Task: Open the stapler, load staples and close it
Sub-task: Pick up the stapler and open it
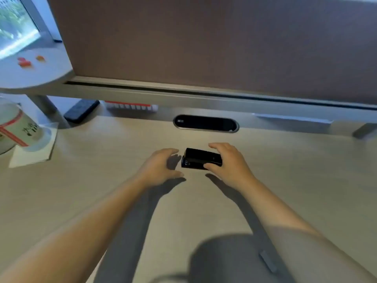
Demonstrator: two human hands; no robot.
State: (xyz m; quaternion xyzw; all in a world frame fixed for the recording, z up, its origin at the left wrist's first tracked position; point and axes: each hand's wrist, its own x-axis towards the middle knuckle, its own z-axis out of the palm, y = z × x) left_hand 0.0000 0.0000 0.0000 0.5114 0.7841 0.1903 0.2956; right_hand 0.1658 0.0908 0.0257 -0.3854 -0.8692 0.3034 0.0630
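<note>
On the bench [102, 201], the right hand [228, 164] pinched a closed stapler [201, 159], probably steadying it. Beside it, the left hand [159, 168] hovered open and empty.

A desk by a brown divider and a bright window

The desk [306, 180] is pale wood and takes up most of the view. At its far edge stands a big brown divider [204, 37] on a grey metal rail [183, 94]. A dark oval cable hole [206, 123] sits in the desk just below the rail. At the top left a window [14, 23] lets in daylight, with green showing outside. Under it is a round white shelf [34, 76] on a grey leg [47, 109]. A white jar [14, 127] with red stripes stands at the left edge on a white paper [32, 156]. Soft shadows lie on the wood.
</note>
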